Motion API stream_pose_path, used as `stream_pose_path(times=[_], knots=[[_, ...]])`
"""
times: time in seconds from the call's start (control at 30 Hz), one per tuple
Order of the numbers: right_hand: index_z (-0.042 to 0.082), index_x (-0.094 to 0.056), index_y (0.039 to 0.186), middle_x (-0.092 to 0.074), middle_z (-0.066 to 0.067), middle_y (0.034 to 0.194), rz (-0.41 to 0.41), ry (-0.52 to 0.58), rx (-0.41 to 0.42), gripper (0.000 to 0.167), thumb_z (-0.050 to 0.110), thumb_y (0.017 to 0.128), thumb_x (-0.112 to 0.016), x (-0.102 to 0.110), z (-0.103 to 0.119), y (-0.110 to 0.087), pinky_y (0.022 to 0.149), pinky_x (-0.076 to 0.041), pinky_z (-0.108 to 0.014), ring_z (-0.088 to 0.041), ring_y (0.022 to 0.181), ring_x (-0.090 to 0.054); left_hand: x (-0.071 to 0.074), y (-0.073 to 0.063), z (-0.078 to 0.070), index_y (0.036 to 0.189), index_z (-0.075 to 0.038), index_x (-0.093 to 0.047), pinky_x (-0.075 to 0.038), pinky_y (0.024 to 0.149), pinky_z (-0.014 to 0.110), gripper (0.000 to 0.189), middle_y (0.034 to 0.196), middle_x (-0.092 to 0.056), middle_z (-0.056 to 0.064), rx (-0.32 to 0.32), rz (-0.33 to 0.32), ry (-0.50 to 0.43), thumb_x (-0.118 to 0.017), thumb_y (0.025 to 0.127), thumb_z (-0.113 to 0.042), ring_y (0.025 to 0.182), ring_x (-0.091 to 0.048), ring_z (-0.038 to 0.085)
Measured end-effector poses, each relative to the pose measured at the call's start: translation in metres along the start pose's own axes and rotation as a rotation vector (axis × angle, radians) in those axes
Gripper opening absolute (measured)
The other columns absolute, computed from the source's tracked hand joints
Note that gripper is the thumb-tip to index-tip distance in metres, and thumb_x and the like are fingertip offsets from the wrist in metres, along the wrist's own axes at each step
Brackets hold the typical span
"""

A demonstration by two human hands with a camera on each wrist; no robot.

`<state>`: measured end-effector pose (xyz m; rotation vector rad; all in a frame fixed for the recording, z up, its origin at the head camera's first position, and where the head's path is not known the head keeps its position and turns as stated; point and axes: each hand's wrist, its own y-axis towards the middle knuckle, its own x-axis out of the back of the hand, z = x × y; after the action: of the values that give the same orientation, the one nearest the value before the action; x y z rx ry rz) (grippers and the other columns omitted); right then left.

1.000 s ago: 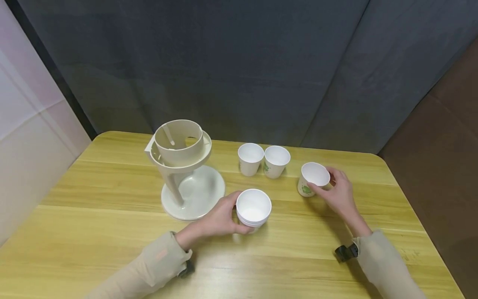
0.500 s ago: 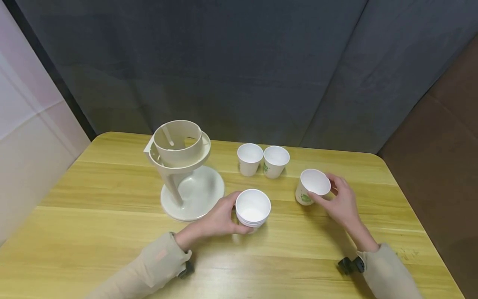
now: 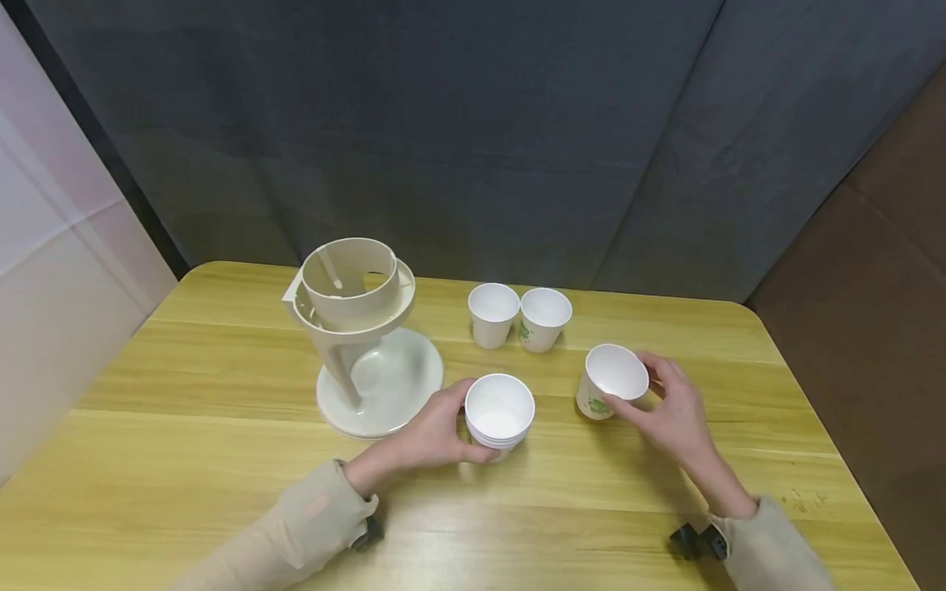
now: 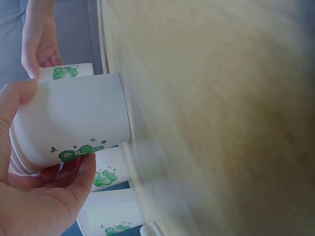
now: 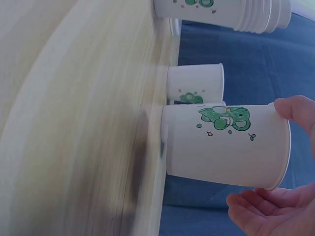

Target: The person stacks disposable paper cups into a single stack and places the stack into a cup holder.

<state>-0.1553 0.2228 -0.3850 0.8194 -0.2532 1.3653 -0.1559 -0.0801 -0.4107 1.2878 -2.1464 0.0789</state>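
Room between cup, stack rims; table contact unclear

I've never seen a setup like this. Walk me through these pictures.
There is no robot here: these are a person's two bare hands. The wide pictures are taken from the head, looking down at the table. The other two are taken from each wrist, and there the scene looks turned sideways. The left hand holds a stack of nested white cups; the right hand holds a cup with a green printed figure. Behind them stand another cup and, close at its right, one more cup. At the left of the head view is a cream-coloured stand with a round base.
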Motion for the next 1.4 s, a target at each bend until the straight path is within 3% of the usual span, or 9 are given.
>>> stream_pose_path(times=[0.17,0.47,0.7,0.9,1.1,1.27,1.4], knots=[[-0.008,-0.056,0.115,-0.055,-0.021,0.109,0.01,0.023,0.033,0.06,0.005,0.064,-0.084,-0.002,0.005,-0.003,0.082,-0.041,-0.004,-0.035,0.1,-0.057,0.0,-0.001,-0.001,0.124,0.001,-0.05,-0.048,0.09,0.035,0.073,0.116,-0.06,0.01,0.011,0.002,-0.005,-0.086,0.061,-0.014,0.104,-0.057,0.021],[-0.006,-0.056,0.116,-0.055,-0.018,0.11,0.038,0.025,0.075,0.061,0.005,0.063,-0.085,-0.005,0.011,-0.005,0.085,-0.043,-0.009,-0.032,0.1,-0.057,0.0,-0.001,0.0,0.123,0.001,-0.05,-0.048,0.091,0.035,0.073,0.116,-0.06,0.01,0.011,0.006,0.0,-0.086,0.062,-0.015,0.104,-0.057,0.021],[-0.005,-0.056,0.116,-0.056,-0.017,0.109,0.043,0.036,0.099,0.062,0.006,0.062,-0.085,-0.008,0.013,-0.006,0.084,-0.04,-0.005,-0.029,0.099,-0.057,0.001,0.0,-0.001,0.123,0.002,-0.05,-0.048,0.09,0.035,0.073,0.115,-0.06,0.01,0.018,0.006,0.008,-0.086,0.062,-0.015,0.103,-0.058,0.021],[-0.005,-0.057,0.116,-0.057,-0.016,0.107,0.053,0.019,0.102,0.063,0.008,0.062,-0.086,-0.012,0.017,-0.008,0.086,-0.048,-0.02,-0.027,0.097,-0.057,0.001,0.0,-0.002,0.124,0.002,-0.05,-0.048,0.091,0.035,0.074,0.116,-0.06,0.01,0.026,0.009,0.009,-0.086,0.062,-0.015,0.104,-0.058,0.021],[-0.006,-0.057,0.115,-0.058,-0.016,0.106,0.065,0.038,0.121,0.064,0.007,0.06,-0.086,-0.016,0.021,-0.009,0.085,-0.045,-0.011,-0.027,0.098,-0.058,0.001,0.0,-0.001,0.124,0.001,-0.05,-0.048,0.092,0.036,0.074,0.116,-0.06,0.01,0.026,0.008,0.01,-0.086,0.062,-0.016,0.104,-0.057,0.021],[-0.006,-0.057,0.114,-0.058,-0.015,0.104,0.076,0.037,0.136,0.064,0.008,0.059,-0.087,-0.019,0.024,-0.01,0.084,-0.052,-0.035,-0.025,0.096,-0.059,0.001,0.0,-0.001,0.124,0.001,-0.049,-0.047,0.092,0.036,0.075,0.116,-0.06,0.01,0.027,0.01,0.006,-0.086,0.062,-0.016,0.105,-0.057,0.021],[-0.006,-0.057,0.114,-0.058,-0.014,0.104,0.082,0.042,0.151,0.065,0.009,0.059,-0.087,-0.022,0.026,-0.011,0.083,-0.052,-0.037,-0.025,0.096,-0.059,0.001,0.0,-0.001,0.124,0.001,-0.05,-0.047,0.092,0.036,0.074,0.116,-0.06,0.01,0.029,0.01,0.001,-0.086,0.062,-0.016,0.105,-0.057,0.021]])
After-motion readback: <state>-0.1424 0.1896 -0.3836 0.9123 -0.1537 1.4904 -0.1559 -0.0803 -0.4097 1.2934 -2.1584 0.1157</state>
